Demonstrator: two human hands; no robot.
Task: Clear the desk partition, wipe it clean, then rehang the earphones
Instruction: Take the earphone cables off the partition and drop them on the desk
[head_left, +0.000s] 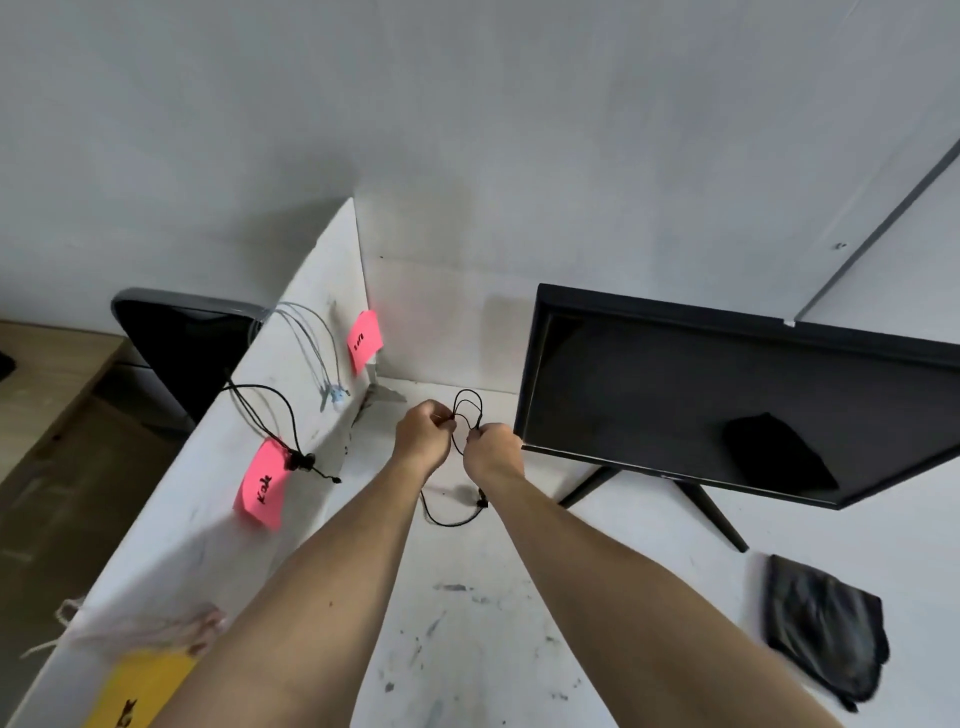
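Both my hands hold a black wired earphone set (466, 410) above the white desk, near the far corner. My left hand (423, 434) pinches the cable on one side and my right hand (491, 447) pinches it on the other, with loops standing up between them and the rest of the cord drooping to the desk (457, 519). On the white partition (218, 519) at my left hang another black earphone set (270, 421) and a pale grey-white set (317, 348). Pink sticky notes (262, 486) (363, 340) are stuck beside them.
A black monitor (727, 395) on a splayed stand sits at the right. A dark cloth (826, 623) lies on the desk (519, 649) at the lower right. A yellow note (140, 686) and a pale string bundle (78, 623) are at the partition's near end. Another monitor (182, 343) stands behind the partition.
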